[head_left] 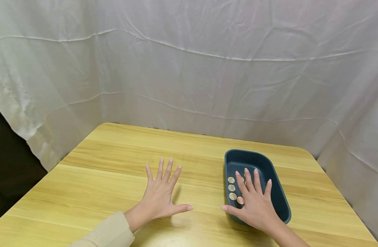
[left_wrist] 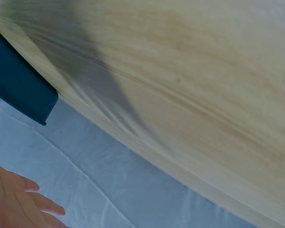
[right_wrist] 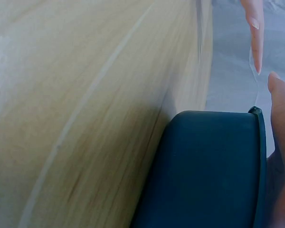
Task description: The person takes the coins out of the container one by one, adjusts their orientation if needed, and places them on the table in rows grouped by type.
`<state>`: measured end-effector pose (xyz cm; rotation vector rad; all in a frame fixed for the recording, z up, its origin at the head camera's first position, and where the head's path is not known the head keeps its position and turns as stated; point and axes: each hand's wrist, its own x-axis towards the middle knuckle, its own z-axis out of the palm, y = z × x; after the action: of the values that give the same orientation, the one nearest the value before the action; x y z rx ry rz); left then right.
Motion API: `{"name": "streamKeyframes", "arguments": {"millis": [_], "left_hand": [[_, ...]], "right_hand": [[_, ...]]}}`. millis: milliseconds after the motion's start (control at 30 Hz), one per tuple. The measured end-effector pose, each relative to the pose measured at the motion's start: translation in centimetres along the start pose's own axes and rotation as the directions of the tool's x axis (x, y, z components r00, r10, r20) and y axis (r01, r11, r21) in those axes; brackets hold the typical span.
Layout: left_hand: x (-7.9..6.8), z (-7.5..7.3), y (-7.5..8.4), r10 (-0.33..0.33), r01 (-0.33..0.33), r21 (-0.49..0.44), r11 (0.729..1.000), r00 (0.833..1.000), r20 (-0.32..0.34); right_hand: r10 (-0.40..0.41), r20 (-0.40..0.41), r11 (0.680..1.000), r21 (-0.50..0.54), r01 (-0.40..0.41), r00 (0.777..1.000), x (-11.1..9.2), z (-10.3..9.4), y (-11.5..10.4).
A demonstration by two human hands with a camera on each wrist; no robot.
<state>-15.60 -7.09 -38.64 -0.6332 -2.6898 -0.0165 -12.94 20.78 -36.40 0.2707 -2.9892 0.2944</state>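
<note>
My left hand [head_left: 160, 197] is held over the wooden table [head_left: 114, 178], fingers spread wide and holding nothing. To its right, my right hand [head_left: 256, 206] hovers over the near part of a dark blue-green tray [head_left: 279, 192], its fingers also spread. Inside the tray, along its left side, lie several round coins [head_left: 231, 188], mostly gold-coloured, and one coppery coin [head_left: 240, 200] close to the right hand. The right hand covers part of the tray floor and of some coins. In the right wrist view the tray's outer wall [right_wrist: 204, 166] stands beside the hand.
A pale cloth curtain [head_left: 189, 79] hangs behind the table and along its sides. The table's far edge runs just in front of it. At the far left, a dark area [head_left: 9, 164] shows past the curtain.
</note>
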Motion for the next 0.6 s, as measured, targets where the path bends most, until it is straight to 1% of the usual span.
{"name": "streamKeyframes", "arguments": {"millis": [300, 467, 600], "left_hand": [[-0.1, 0.0, -0.1, 0.016, -0.016, -0.001, 1.0, 1.0, -0.002], [0.0, -0.1, -0.1, 0.029, -0.029, -0.031, 0.999, 1.0, 0.004], [0.3, -0.1, 0.0, 0.051, -0.052, -0.074, 0.996, 0.999, -0.011]], "right_hand": [[-0.002, 0.005, 0.999, 0.034, 0.001, 1.0, -0.1, -0.4, 0.2], [-0.007, -0.005, 0.998, 0.06, 0.007, 1.0, -0.5, -0.9, 0.7], [-0.02, -0.021, 0.997, 0.071, 0.022, 1.0, -0.7, -1.5, 1.5]]}}
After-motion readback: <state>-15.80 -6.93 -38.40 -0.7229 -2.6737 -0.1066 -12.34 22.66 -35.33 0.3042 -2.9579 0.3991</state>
